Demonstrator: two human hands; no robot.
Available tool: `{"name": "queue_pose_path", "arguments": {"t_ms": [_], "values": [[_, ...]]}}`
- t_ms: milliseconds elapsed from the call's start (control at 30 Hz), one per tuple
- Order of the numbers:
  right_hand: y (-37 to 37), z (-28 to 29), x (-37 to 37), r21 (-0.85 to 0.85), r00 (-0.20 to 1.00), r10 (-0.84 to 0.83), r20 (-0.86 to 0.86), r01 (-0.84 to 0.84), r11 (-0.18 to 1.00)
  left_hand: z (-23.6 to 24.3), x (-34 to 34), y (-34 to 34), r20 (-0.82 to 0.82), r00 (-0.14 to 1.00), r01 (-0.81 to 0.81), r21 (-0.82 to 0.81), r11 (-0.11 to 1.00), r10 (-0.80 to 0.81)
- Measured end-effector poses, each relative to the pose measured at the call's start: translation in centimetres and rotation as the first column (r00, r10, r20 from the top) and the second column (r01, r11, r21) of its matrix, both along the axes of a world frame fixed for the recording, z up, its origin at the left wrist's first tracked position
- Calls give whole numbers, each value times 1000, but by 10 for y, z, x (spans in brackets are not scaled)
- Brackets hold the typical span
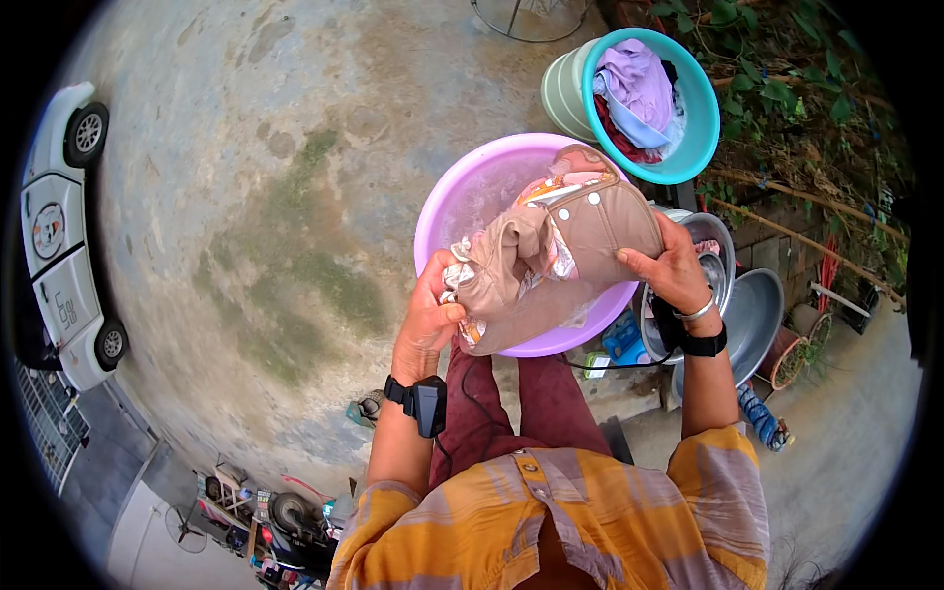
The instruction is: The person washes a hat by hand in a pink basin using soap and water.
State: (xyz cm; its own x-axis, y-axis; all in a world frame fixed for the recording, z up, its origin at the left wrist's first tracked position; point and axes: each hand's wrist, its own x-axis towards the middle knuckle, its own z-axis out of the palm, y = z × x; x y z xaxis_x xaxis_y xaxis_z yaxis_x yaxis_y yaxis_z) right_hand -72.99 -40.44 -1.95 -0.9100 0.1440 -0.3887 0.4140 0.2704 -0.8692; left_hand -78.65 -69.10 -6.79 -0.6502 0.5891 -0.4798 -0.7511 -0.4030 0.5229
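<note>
A wet tan cloth item (585, 236) with flower-patterned trim and white snap buttons stretches between my two hands; folds hide its full shape. On its bunched, ruffled end my left hand (430, 305) is closed, thumb on top. My right hand (672, 265) grips the smooth, rounded end, with the thumb pressed on the near face and the other fingers behind it. Directly below is a pink-purple basin (430, 218) holding sudsy water. The cloth hangs over the basin and covers much of it.
A teal-rimmed bucket (704, 88) with lilac and dark red laundry stands at the far right. Metal basins (755, 320) and a blue package (621, 339) lie right of the pink-purple basin. Plants (787, 98) line the right side. A white car (69, 236) is parked far left.
</note>
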Motion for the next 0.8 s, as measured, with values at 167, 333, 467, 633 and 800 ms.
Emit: {"name": "queue_pose_path", "arguments": {"t_ms": [167, 333, 467, 633, 800], "values": [[7, 11, -12, 34, 976, 210, -57, -208, 977, -8, -8, -3, 151, 989, -8, 60, 998, -1], [9, 4, -33, 252, 960, 266, -92, -236, 939, -2, -30, -6, -17, 891, 437, -233, 869, -453], [5, -35, -46, 351, 977, 161, -138, -104, 930, -11, -35, -3, -48, 716, 551, -574, 606, -697], [-20, -38, -59, 843, 970, 106, -218, 133, 521, -41, -28, 2, -657, 594, -360, -733, 577, -465], [-66, -46, -12, 348, 996, 49, -81, -18, 937, -33, -13, 24, -478, 713, -360, -877, 318, -513]]}}
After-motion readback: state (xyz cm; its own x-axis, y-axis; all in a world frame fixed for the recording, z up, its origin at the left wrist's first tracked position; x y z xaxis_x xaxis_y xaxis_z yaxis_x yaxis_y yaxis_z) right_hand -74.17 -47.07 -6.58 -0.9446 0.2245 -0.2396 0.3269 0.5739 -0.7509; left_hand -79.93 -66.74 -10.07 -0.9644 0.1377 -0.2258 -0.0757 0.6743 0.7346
